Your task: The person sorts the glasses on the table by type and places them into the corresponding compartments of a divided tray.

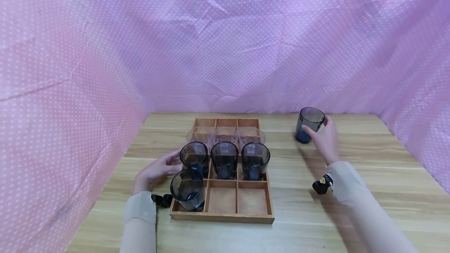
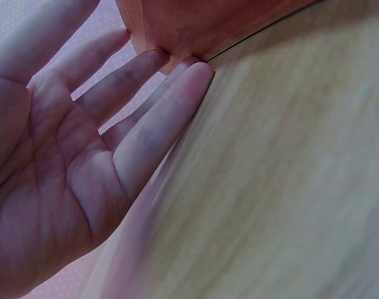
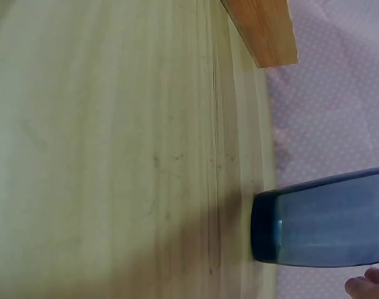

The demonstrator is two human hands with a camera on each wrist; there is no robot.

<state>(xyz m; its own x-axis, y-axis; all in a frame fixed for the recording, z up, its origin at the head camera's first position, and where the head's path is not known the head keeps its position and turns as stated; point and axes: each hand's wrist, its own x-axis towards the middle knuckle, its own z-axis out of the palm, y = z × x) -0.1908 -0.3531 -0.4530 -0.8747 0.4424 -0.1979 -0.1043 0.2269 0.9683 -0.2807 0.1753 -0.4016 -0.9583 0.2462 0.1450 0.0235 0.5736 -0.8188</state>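
My right hand (image 1: 327, 139) grips a dark tinted glass (image 1: 308, 128) at the back right of the table, thumb on the near side and fingers round the far side. The glass stands upright, its base close over the wood. In the right wrist view the glass (image 3: 326, 218) lies sideways across the picture, with only fingertips (image 3: 367, 283) showing. My left hand (image 1: 156, 171) is beside the left side of a divided wooden tray (image 1: 225, 218). In the left wrist view its extended fingers (image 2: 161, 118) touch the tray's outer wall (image 2: 177, 28).
Three dark glasses (image 1: 225, 163) stand in a row across the tray, with three clear glasses (image 1: 225, 134) behind them. Another dark glass (image 1: 188, 190) sits in the front left compartment. A pink dotted cloth (image 1: 225, 50) surrounds the wooden table (image 1: 291, 221).
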